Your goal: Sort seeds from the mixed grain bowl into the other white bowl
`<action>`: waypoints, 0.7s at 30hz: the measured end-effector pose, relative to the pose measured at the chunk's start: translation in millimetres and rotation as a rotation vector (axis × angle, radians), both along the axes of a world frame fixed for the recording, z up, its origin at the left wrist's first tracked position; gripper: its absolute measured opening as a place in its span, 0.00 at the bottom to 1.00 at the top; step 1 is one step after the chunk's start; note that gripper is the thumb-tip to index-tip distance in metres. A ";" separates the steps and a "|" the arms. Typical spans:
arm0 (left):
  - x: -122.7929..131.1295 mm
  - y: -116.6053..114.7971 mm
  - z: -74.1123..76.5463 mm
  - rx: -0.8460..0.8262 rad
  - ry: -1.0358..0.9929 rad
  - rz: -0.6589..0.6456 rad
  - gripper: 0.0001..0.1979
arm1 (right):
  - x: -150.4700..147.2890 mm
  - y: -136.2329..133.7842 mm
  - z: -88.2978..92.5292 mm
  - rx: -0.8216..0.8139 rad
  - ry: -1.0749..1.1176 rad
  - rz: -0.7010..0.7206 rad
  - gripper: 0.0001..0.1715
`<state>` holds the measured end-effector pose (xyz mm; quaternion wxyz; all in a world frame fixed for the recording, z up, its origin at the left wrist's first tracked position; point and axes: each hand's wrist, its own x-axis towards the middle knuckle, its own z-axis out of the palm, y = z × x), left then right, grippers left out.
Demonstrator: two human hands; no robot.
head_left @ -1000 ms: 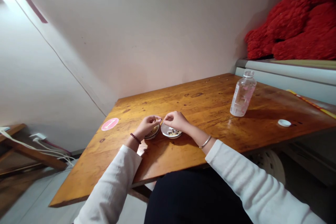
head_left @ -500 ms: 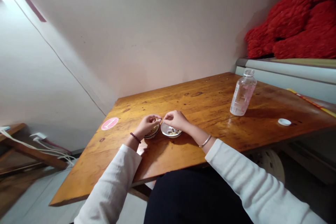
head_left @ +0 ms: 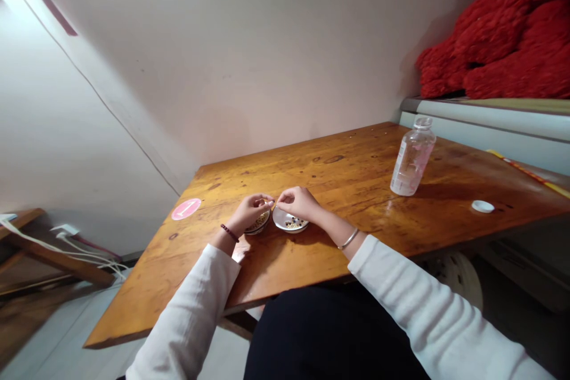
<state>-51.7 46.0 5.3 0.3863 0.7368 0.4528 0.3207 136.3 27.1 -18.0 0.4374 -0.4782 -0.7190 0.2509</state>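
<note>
Grip seemingly pinched, left hand [head_left: 249, 214] above bowl [head_left: 257, 230], right hand [head_left: 299, 202] above dish [head_left: 280, 221].

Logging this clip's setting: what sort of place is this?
Probably a small room in a home: a varnished wooden table against a plain wall, a heap of red fluffy fabric on a ledge, white power cables low down.

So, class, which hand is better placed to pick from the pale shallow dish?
Probably the right hand: it sits over that dish, while the left hand hovers over the other dish.

Bright light, soft shadows, tabletop [head_left: 356, 202] glare, warped wide-angle edges
</note>
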 end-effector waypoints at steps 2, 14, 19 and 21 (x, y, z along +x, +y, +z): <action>0.4 -0.7 0.8 -0.001 -0.003 -0.004 0.25 | -0.1 0.5 -0.5 -0.004 -0.003 0.000 0.10; -2.2 3.2 -2.3 0.023 0.010 -0.033 0.26 | 0.5 1.4 -2.4 -0.044 -0.001 0.025 0.11; -1.3 1.0 1.9 0.030 0.028 -0.019 0.27 | 0.2 2.6 -3.3 -0.104 0.022 0.053 0.18; -0.5 0.0 3.1 0.041 0.033 -0.024 0.27 | 0.3 2.6 -3.0 -0.125 0.030 0.039 0.21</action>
